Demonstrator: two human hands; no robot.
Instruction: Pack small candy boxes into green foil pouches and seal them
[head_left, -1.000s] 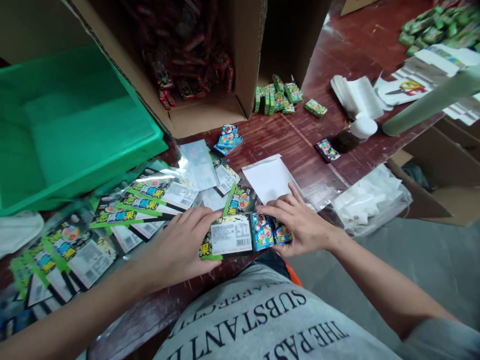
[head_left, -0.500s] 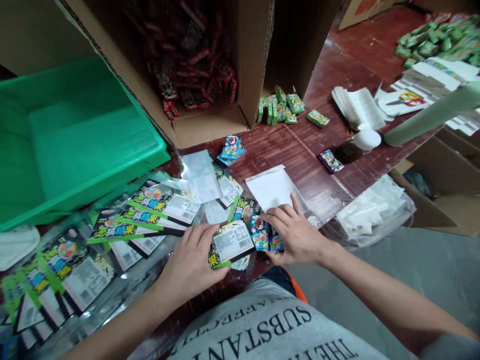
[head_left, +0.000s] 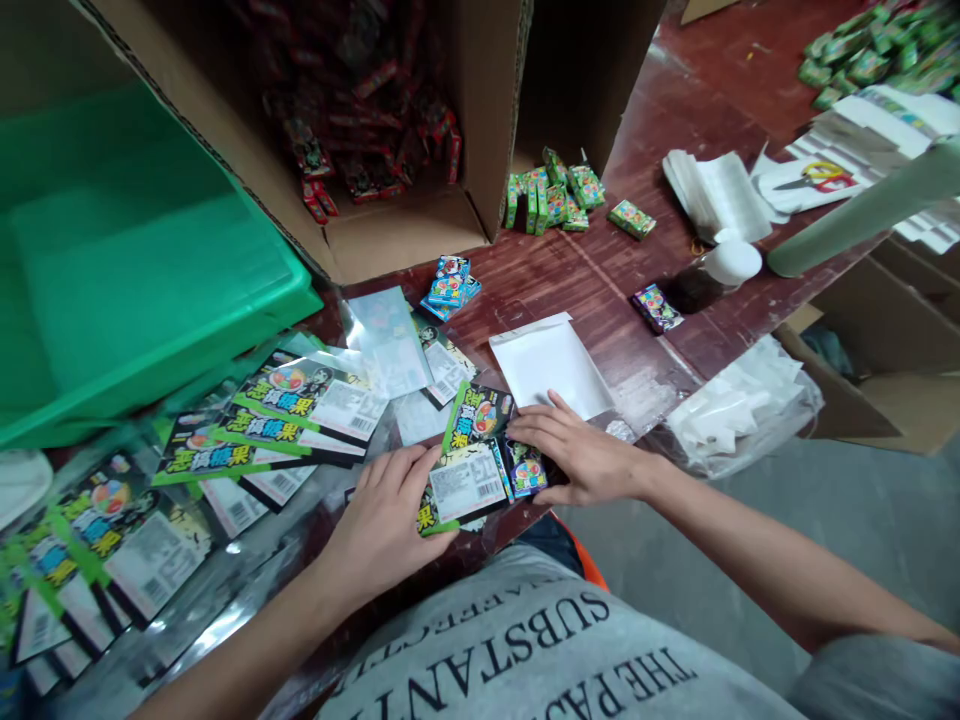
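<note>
My left hand (head_left: 390, 505) is closed on the left part of a printed plastic packet (head_left: 469, 483), thumb along its near edge and fingers over its far side. At the packet's right end, my right hand (head_left: 577, 455) grips a small purple candy box (head_left: 527, 472) between thumb and fingers. Between that box and the packet a narrow strip of a blue candy box (head_left: 502, 470) shows; how far it sits inside the packet I cannot tell. Another printed packet (head_left: 476, 415) lies just beyond, near my right fingertips.
Printed packets (head_left: 277, 425) overlap on the left beside a green tray (head_left: 247, 330). A white paper tray (head_left: 551, 365) lies beyond my right hand. Farther back are blue boxes (head_left: 450, 288), green boxes (head_left: 559, 195), a cardboard box (head_left: 409, 245), a lidded jar (head_left: 731, 262) and scissors (head_left: 821, 178).
My right hand has moved the small boxes left against the packet. The blue box, broad in view before, now shows only as a strip, with the purple box beside it. The view has shifted slightly.
</note>
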